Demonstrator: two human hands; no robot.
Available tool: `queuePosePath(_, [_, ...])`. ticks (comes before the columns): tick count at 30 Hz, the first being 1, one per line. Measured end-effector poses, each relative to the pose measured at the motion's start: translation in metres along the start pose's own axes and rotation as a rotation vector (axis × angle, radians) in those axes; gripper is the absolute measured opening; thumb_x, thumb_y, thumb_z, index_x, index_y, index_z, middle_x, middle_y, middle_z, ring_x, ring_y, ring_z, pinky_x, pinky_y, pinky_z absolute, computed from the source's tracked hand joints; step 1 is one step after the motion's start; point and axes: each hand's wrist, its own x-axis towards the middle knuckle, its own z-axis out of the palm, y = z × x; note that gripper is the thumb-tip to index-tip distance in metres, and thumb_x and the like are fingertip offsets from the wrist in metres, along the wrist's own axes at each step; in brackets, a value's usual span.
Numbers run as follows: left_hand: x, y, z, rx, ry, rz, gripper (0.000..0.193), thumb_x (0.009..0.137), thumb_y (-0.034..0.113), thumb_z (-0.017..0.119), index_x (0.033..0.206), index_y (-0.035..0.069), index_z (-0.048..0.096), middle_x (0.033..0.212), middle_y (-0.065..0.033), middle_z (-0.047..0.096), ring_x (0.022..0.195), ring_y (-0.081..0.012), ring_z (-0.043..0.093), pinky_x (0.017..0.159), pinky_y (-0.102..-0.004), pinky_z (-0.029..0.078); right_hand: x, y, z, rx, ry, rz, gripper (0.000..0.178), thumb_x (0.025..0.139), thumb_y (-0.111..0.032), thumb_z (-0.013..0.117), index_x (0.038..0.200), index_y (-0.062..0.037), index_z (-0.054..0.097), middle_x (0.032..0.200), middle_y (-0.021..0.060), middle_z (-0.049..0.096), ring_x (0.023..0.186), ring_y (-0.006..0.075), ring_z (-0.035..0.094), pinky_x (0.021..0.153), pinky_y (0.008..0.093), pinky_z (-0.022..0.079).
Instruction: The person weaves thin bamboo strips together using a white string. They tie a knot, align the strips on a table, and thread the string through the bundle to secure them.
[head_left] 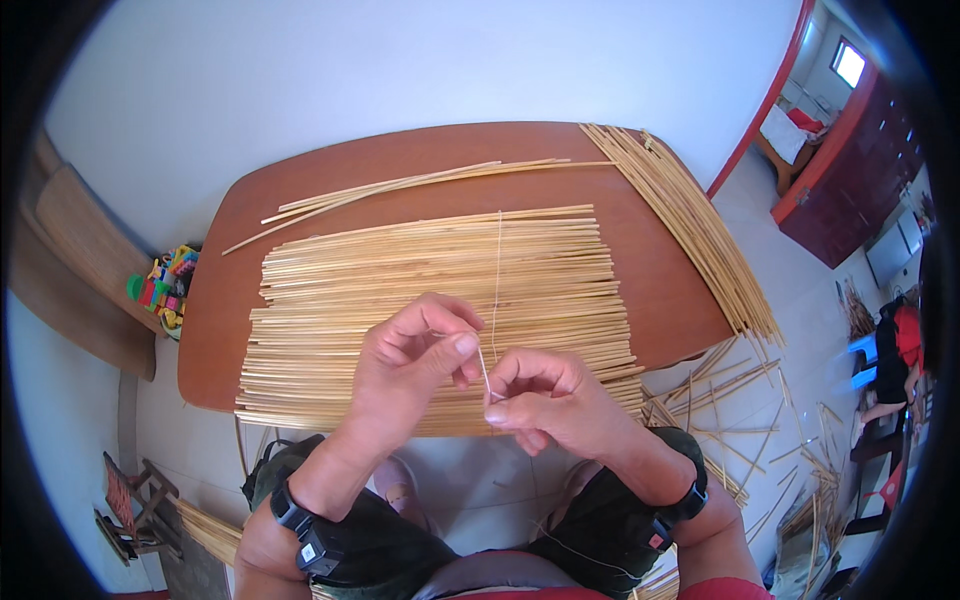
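Observation:
My left hand (420, 355) pinches a thin white string (484, 362) between thumb and fingers. Just to its right and a little lower, my right hand (545, 400) grips the same string, which is stretched short between the two hands. Both hands hover over the near part of a mat of thin straw-coloured sticks (340, 290) laid side by side on the brown table (660, 290). A line of string runs from the mat's far edge down across the sticks toward my hands. Whether a knot is in the string is too small to tell.
A bundle of loose sticks (690, 230) lies along the table's right end, and a few single sticks (400, 185) lie behind the mat. More sticks (720, 400) are scattered on the floor at right. Colourful toy blocks (168, 285) and a small wooden chair (140, 500) are at left.

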Motion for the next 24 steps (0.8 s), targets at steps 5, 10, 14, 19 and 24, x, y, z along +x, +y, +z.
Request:
queuePosePath(5, [0.000,-0.005,-0.002,-0.061,0.044,-0.106,0.007,0.101,0.012,0.062,0.102,0.005,0.060,0.115,-0.0132,0.065,0.067,-0.0122,0.062,0.062,-0.0267,0.054,-0.009,-0.005,-0.003,0.068,0.099,-0.025,0.011,0.094,-0.007,0.068,0.102,-0.0038,0.061,0.087,0.0030,0.063,0.049,0.0044,0.052,0.045,0.0208,0.045])
queuePosePath(10, [0.005,-0.015,0.001,-0.056,-0.069,-0.228,0.006,0.103,0.013,0.058,0.105,0.007,0.057,0.121,-0.0134,0.066,0.076,-0.0133,0.067,0.068,-0.0287,0.056,-0.013,-0.010,-0.011,0.207,0.171,-0.118,0.018,0.093,0.001,0.066,0.110,-0.0026,0.059,0.097,0.0066,0.066,0.048,0.0045,0.052,0.043,0.0217,0.048])
queuePosePath(14, [0.004,-0.019,0.010,-0.012,-0.086,-0.296,0.005,0.103,0.011,0.057,0.104,0.006,0.057,0.115,-0.0126,0.067,0.073,-0.0152,0.067,0.066,-0.0288,0.058,-0.014,-0.005,-0.021,0.184,0.155,-0.177,0.018,0.093,0.001,0.067,0.110,-0.0033,0.061,0.100,0.0073,0.064,0.049,0.0071,0.054,0.044,0.0245,0.050])
queuePosePath(19, [0.007,-0.025,0.015,0.059,-0.072,-0.293,0.006,0.104,0.011,0.057,0.104,0.005,0.057,0.110,-0.0114,0.069,0.077,-0.0153,0.069,0.067,-0.0287,0.058,-0.012,0.001,-0.029,0.076,0.305,-0.352,0.011,0.093,-0.002,0.068,0.103,-0.0021,0.062,0.096,0.0077,0.065,0.061,0.0112,0.062,0.051,0.0278,0.054])
queuePosePath(24, [0.007,-0.039,0.009,0.211,-0.036,-0.292,0.008,0.103,0.012,0.058,0.102,0.003,0.058,0.102,-0.0104,0.069,0.076,-0.0155,0.068,0.066,-0.0283,0.058,-0.020,-0.005,-0.033,0.105,0.404,-0.332,0.008,0.096,-0.007,0.066,0.101,-0.0024,0.061,0.079,0.0054,0.063,0.065,0.0114,0.063,0.054,0.0270,0.054])
